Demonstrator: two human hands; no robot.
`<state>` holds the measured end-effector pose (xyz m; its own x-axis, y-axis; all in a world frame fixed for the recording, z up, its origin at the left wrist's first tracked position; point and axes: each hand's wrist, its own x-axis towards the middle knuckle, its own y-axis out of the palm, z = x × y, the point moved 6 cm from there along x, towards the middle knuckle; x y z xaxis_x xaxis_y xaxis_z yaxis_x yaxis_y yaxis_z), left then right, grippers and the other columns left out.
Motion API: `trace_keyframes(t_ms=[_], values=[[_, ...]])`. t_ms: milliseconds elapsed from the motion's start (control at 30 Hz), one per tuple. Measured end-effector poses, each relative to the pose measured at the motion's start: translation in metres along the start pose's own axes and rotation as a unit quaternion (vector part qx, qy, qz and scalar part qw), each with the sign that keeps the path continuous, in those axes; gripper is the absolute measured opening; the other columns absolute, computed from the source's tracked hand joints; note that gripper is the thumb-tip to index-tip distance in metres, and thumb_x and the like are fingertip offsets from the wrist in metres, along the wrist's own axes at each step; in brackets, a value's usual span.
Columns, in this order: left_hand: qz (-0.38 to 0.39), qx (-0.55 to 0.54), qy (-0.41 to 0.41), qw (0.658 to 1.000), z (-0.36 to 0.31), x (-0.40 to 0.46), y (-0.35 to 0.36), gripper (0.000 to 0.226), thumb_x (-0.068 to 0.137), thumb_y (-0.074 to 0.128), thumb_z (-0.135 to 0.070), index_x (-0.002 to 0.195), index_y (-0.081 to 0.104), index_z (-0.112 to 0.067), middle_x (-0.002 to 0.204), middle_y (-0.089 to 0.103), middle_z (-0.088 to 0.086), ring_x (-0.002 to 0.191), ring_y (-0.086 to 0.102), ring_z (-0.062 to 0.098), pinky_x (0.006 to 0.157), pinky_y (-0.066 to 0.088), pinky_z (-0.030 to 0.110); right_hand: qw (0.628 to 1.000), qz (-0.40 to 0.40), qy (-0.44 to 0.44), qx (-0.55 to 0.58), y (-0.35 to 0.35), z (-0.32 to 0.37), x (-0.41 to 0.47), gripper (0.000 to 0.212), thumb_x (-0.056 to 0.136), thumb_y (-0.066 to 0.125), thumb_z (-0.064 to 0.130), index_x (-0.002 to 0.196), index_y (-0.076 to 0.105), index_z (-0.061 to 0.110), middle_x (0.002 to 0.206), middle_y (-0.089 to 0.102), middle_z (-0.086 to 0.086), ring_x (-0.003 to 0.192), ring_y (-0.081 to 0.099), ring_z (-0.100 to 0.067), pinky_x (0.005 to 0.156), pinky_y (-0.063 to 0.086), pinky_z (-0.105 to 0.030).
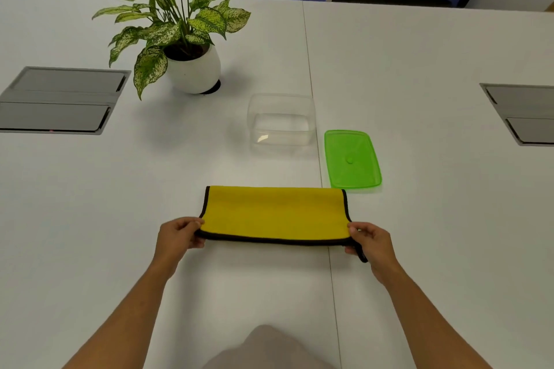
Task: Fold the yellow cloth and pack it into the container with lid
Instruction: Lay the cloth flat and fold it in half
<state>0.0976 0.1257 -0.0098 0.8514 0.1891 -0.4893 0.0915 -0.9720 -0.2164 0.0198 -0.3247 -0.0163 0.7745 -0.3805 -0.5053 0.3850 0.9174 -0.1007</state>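
The yellow cloth (274,213) with black trim lies on the white table, its near edge lifted off the surface. My left hand (178,237) pinches the cloth's near left corner. My right hand (371,241) pinches the near right corner, and a black loop hangs below it. Behind the cloth stands the clear plastic container (281,121), open and empty. Its green lid (352,159) lies flat on the table just right of it, apart from the container.
A potted plant (192,69) in a white pot stands at the back left of the container. Grey cable hatches sit in the table at the far left (60,99) and far right (521,112). Chairs stand beyond the far edge.
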Motion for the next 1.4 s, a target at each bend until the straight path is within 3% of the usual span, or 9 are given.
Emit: trace_keyframes(t_ms=[333,500,700,833,933,1100,1200,1300,1400], values=[[-0.053,0.037,-0.064,0.996,0.035,-0.010,0.016,0.019,0.084,0.069,-0.004,0.102,0.064,-0.008,0.101,0.066,0.019,0.090,0.065,0.031,0.080,0.057,0.044,0.997,-0.028,0.051,-0.054,0.007,-0.032,-0.002,0.007,0.088,0.064,0.005,0.092,0.069,0.007,0.084,0.063,-0.013,0.069,0.065,-0.027,0.054,0.059,-0.029],[-0.102,0.066,0.084,0.989,-0.027,-0.026,0.030,0.030,0.084,0.070,-0.009,0.107,0.058,-0.024,0.093,0.062,0.000,0.087,0.061,0.018,0.079,0.051,0.032,0.991,-0.016,-0.076,-0.110,0.023,0.017,-0.007,0.011,0.090,0.061,0.008,0.094,0.066,0.017,0.075,0.056,-0.002,0.075,0.062,-0.021,0.058,0.059,-0.027],[-0.029,0.083,0.255,0.963,-0.120,-0.048,0.083,0.030,0.085,0.069,-0.012,0.109,0.060,-0.027,0.096,0.064,-0.014,0.093,0.062,0.000,0.073,0.050,0.014,0.976,0.073,-0.169,-0.116,0.079,0.098,-0.020,0.022,0.083,0.068,0.007,0.103,0.065,0.016,0.080,0.057,-0.003,0.075,0.069,-0.024,0.064,0.061,-0.037],[0.031,0.132,0.353,0.926,-0.159,-0.067,0.118,0.035,0.081,0.071,-0.011,0.108,0.060,-0.031,0.091,0.067,-0.018,0.088,0.062,-0.009,0.072,0.047,0.008,0.965,0.129,-0.205,-0.102,0.121,0.136,-0.031,0.032,0.081,0.067,0.002,0.105,0.067,0.023,0.074,0.051,0.000,0.062,0.066,-0.011,0.056,0.060,-0.030],[0.074,0.163,0.392,0.902,-0.173,-0.078,0.140,0.034,0.083,0.070,-0.014,0.112,0.060,-0.029,0.090,0.069,-0.016,0.084,0.060,-0.014,0.073,0.042,0.002,0.957,0.148,-0.228,-0.103,0.138,0.156,-0.036,0.037,0.083,0.063,0.003,0.110,0.067,0.028,0.072,0.053,-0.001,0.066,0.071,-0.021,0.059,0.061,-0.034],[0.075,0.201,0.390,0.896,-0.179,-0.079,0.147,0.034,0.087,0.067,-0.019,0.119,0.057,-0.025,0.105,0.074,-0.001,0.084,0.060,0.002,0.070,0.040,-0.001,0.956,0.175,-0.212,-0.105,0.146,0.165,-0.035,0.030,0.087,0.058,0.002,0.108,0.070,0.018,0.055,0.056,0.020,0.071,0.073,-0.019,0.067,0.062,-0.035],[0.071,0.216,0.392,0.892,-0.179,-0.078,0.149,0.038,0.089,0.066,-0.018,0.124,0.055,-0.022,0.110,0.072,0.003,0.093,0.064,0.011,0.073,0.038,-0.002,0.963,0.181,-0.186,-0.077,0.145,0.164,-0.037,0.028,0.087,0.057,0.001,0.106,0.071,0.017,0.060,0.060,0.010,0.072,0.073,-0.020,0.070,0.062,-0.036],[0.066,0.223,0.407,0.883,-0.182,-0.079,0.152,0.039,0.089,0.065,-0.015,0.126,0.054,-0.018,0.112,0.069,0.005,0.101,0.066,0.019,0.086,0.048,0.017,0.967,0.185,-0.168,-0.051,0.145,0.165,-0.039,0.026,0.087,0.057,0.000,0.104,0.072,0.014,0.076,0.068,-0.008,0.078,0.074,-0.025,0.071,0.062,-0.038],[0.066,0.244,0.422,0.870,-0.183,-0.079,0.154,0.039,0.090,0.063,-0.013,0.127,0.052,-0.016,0.114,0.066,0.006,0.100,0.064,0.021,0.087,0.050,0.025,0.972,0.179,-0.143,-0.044,0.145,0.165,-0.039,0.019,0.082,0.063,0.004,0.095,0.072,0.015,0.075,0.071,-0.006,0.077,0.074,-0.024,0.070,0.062,-0.037]])
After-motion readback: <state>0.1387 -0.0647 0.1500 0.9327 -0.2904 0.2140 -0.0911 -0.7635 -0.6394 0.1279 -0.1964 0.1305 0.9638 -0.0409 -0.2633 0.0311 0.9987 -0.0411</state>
